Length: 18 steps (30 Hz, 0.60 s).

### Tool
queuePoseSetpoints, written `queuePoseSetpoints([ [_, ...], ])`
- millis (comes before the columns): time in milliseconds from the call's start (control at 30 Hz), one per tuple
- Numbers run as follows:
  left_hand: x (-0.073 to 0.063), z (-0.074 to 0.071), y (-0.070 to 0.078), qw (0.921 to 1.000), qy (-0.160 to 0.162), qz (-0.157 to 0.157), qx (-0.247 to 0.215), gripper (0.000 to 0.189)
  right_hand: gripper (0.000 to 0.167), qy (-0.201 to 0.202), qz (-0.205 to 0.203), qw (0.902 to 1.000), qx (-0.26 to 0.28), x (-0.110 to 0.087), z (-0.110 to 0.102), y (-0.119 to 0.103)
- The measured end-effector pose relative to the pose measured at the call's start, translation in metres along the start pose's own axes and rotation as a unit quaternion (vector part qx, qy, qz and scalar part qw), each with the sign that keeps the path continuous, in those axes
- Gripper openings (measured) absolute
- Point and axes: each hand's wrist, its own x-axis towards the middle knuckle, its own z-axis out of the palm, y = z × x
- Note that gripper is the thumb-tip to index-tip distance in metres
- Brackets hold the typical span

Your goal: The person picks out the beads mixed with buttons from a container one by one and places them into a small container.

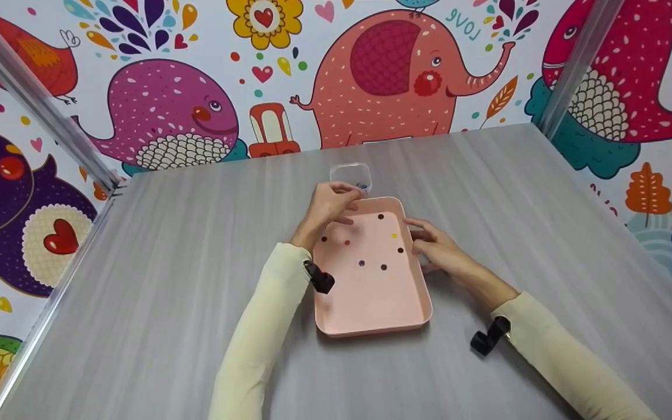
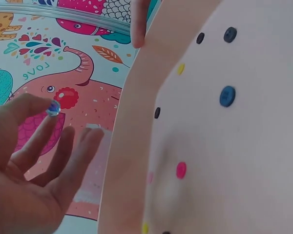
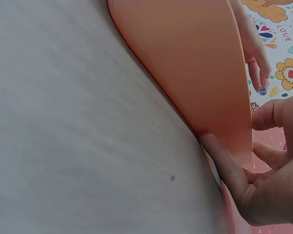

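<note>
Between thumb and fingertip my left hand (image 1: 331, 205) pinches a small shiny bluish bead (image 2: 52, 108), over the far end of a pink tray (image 1: 371, 300). Its other fingers are spread loosely. My right hand (image 1: 438, 249) holds the tray's right side wall, with one finger low along the outer base (image 3: 212, 148) and fingertips at the rim. Inside the tray lie several small round buttons, among them a red button (image 1: 347, 242), a yellow button (image 1: 394, 235) and a blue button (image 2: 227, 96). Beyond the tray's far wall is a small clear box (image 1: 350, 169), partly hidden by the left hand.
The tray lies on a grey wood-grain table (image 1: 196, 233). Panels with cartoon animals (image 1: 385, 81) close off its back and both sides, with metal posts (image 1: 581, 64) at the corners. A small black camera (image 1: 321, 279) is strapped to each wrist.
</note>
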Motion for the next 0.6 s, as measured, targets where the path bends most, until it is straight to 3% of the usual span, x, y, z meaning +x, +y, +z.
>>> queuePoseSetpoints([
  [600,0.01,-0.014,-0.008,0.9959,0.084,-0.033,-0.002,0.023,0.071,0.0,-0.001,1.0,-0.003,0.001,0.0,0.0],
])
